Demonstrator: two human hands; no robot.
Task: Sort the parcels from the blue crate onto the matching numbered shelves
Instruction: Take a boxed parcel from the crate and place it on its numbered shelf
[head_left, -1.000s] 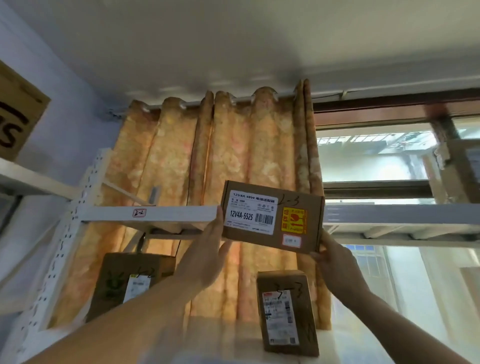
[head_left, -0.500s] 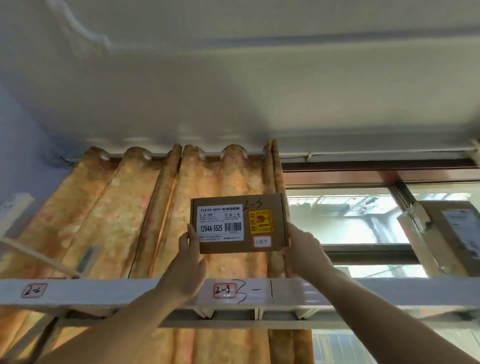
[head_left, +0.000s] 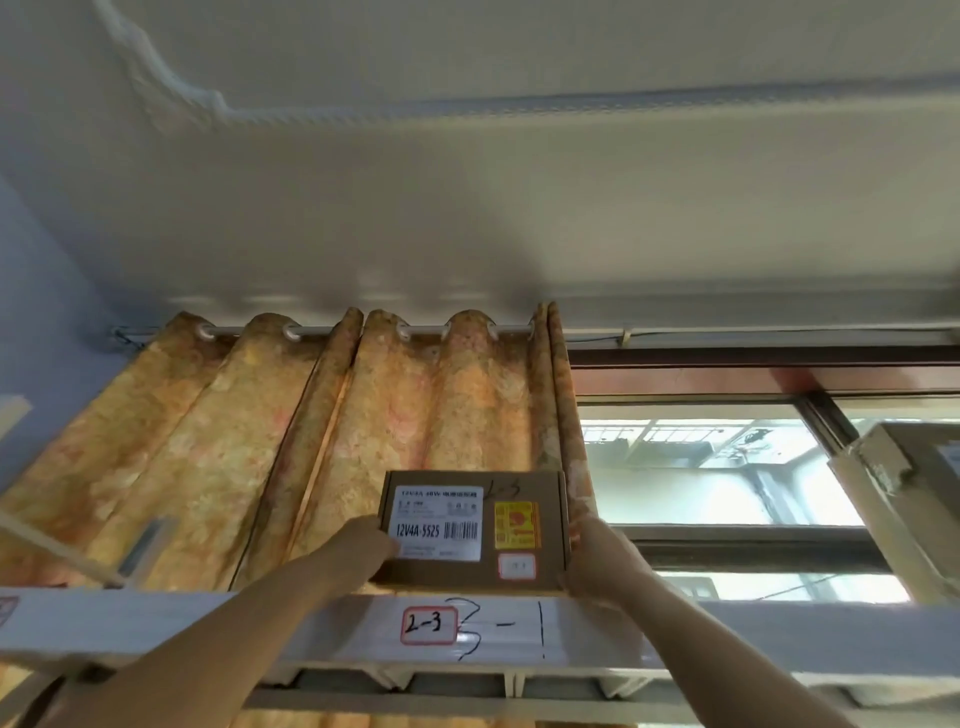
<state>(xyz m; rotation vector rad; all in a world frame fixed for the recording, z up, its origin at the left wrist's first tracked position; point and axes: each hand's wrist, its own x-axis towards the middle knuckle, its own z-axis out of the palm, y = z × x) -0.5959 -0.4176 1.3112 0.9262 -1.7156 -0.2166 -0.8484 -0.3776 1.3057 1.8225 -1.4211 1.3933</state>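
One parcel (head_left: 471, 530), lower centre, pencilled 2-3, upright on the shelf (head_left: 727, 631) above matching tag (head_left: 429, 625); left hand (head_left: 358, 551) and right hand (head_left: 597, 556) press its ends, label outward for reading.

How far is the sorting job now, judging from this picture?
Done: another parcel already stands on the shelf at far right. In hand: the left hand and right hand hold the box marked 2-3 upright above the 2-3 shelf label. Left: letting go; the crate is out of view.

Two-handed parcel (head_left: 470, 530) on shelf (head_left: 208, 621)
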